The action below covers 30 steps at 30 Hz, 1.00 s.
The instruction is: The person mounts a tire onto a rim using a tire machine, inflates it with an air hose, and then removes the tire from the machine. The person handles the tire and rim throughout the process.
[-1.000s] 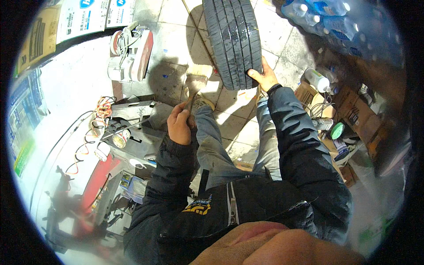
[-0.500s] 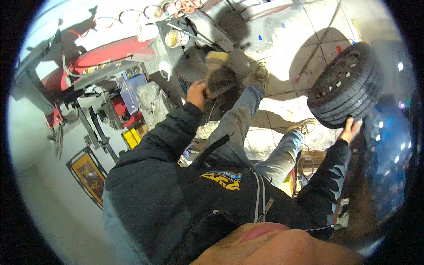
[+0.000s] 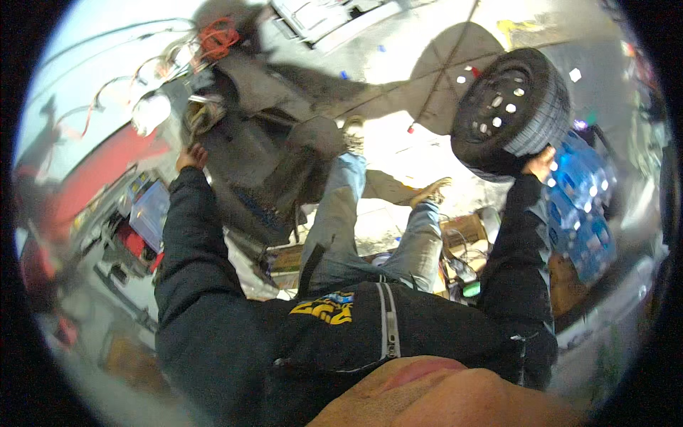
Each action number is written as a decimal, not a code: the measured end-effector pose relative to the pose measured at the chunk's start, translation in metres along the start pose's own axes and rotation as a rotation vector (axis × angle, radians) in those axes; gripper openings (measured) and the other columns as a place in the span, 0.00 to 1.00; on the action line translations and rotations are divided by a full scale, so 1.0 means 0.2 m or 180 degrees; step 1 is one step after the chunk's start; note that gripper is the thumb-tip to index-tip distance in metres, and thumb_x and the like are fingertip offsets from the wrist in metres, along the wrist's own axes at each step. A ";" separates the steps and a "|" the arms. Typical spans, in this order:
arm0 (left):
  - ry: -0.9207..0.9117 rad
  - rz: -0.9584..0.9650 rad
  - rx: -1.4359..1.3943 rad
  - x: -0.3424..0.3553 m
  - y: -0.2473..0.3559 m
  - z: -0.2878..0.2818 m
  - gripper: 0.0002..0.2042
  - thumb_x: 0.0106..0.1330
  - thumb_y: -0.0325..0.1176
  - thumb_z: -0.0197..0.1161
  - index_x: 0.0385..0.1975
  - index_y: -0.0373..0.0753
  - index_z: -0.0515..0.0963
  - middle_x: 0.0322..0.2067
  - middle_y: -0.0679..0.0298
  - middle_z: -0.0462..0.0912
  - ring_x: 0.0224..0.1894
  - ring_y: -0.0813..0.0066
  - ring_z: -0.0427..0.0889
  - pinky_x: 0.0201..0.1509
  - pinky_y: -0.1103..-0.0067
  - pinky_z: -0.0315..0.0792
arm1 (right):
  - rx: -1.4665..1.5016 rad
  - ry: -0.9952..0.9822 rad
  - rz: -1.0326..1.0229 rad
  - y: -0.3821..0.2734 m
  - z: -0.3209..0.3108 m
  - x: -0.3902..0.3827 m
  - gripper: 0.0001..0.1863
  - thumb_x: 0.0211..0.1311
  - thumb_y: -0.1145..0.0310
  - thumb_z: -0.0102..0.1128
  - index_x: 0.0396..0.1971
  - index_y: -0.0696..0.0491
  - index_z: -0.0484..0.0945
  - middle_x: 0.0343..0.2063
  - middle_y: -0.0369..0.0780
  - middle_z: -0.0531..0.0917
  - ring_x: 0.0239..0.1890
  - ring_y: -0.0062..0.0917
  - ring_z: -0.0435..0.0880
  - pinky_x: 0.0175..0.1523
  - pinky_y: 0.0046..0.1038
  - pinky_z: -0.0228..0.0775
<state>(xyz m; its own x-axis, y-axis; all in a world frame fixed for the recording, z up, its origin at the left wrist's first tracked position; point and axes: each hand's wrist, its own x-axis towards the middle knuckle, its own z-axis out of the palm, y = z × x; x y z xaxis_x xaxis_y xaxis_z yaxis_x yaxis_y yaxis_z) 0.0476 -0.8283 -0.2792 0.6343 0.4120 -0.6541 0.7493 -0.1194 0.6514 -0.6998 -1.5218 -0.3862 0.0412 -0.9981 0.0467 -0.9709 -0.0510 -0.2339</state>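
My left hand (image 3: 191,157) is at the far left, its fingers closed around the thin handle of a brush (image 3: 193,134). The brush reaches into a small pail (image 3: 205,112) with a pale, smeared inside; its head is blurred there. At the right, a car wheel (image 3: 509,107) with a black steel rim and wet-looking tyre stands tilted, its rim side facing left. My right hand (image 3: 541,165) grips the near edge of its tyre, fingers against the tread.
A dark, bulky machine (image 3: 263,160) stands between my left arm and my legs. Large blue water bottles (image 3: 580,178) crowd the right side. A white bucket (image 3: 151,114) and an orange coiled hose (image 3: 218,37) are at the upper left. Boxes (image 3: 462,231) lie near my feet.
My left hand has swung left with the brush, from over the dark machine to the small pail. My right hand stays at the wheel. The whole view has shifted.
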 end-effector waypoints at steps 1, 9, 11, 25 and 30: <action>0.0110 0.0059 0.0009 0.05 -0.02 -0.01 0.26 0.77 0.50 0.50 0.62 0.33 0.67 0.36 0.56 0.76 0.32 0.62 0.72 0.34 0.63 0.69 | 0.0304 0.0015 0.0329 -0.03 -0.03 0.06 0.35 0.75 0.43 0.44 0.59 0.65 0.70 0.53 0.60 0.78 0.55 0.48 0.77 0.60 0.37 0.69; -0.0241 -0.0532 0.0923 -0.55 -0.50 -0.10 0.19 0.71 0.45 0.61 0.46 0.32 0.73 0.36 0.53 0.77 0.31 0.59 0.76 0.32 0.56 0.73 | 0.0422 -0.0011 0.1451 -0.35 -0.11 0.59 0.48 0.65 0.29 0.44 0.57 0.65 0.72 0.50 0.60 0.81 0.54 0.51 0.80 0.58 0.41 0.70; 0.0028 -0.0702 0.1297 -0.89 -0.50 0.04 0.20 0.73 0.41 0.59 0.54 0.30 0.73 0.44 0.50 0.79 0.33 0.58 0.78 0.35 0.57 0.76 | 0.0530 0.0141 0.1455 -0.34 -0.04 0.85 0.50 0.62 0.27 0.48 0.58 0.65 0.71 0.51 0.59 0.81 0.56 0.51 0.79 0.60 0.42 0.70; -0.1506 0.2563 0.0752 -2.69 1.04 1.45 0.23 0.69 0.34 0.64 0.60 0.31 0.70 0.43 0.60 0.80 0.37 0.74 0.81 0.42 0.78 0.77 | -0.0102 -0.0509 -0.0057 -0.67 -0.31 1.17 0.64 0.45 0.37 0.73 0.77 0.32 0.39 0.74 0.51 0.51 0.68 0.55 0.64 0.67 0.53 0.64; -0.0105 0.4522 0.0986 -3.05 1.85 1.57 0.24 0.66 0.30 0.64 0.61 0.29 0.70 0.45 0.54 0.80 0.48 0.69 0.80 0.53 0.75 0.75 | -0.0222 -0.0354 -0.0496 -0.96 -0.06 1.88 0.59 0.47 0.41 0.74 0.76 0.32 0.47 0.71 0.57 0.55 0.63 0.56 0.69 0.66 0.49 0.65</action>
<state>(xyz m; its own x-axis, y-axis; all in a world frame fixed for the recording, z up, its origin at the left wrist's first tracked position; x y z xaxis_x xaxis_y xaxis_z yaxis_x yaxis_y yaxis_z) -0.0015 -1.4074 0.2398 0.8621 -0.2374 0.4476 -0.4942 -0.5888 0.6396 -0.5005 -1.8872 -0.3126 0.2144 -0.9763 -0.0313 -0.9646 -0.2065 -0.1641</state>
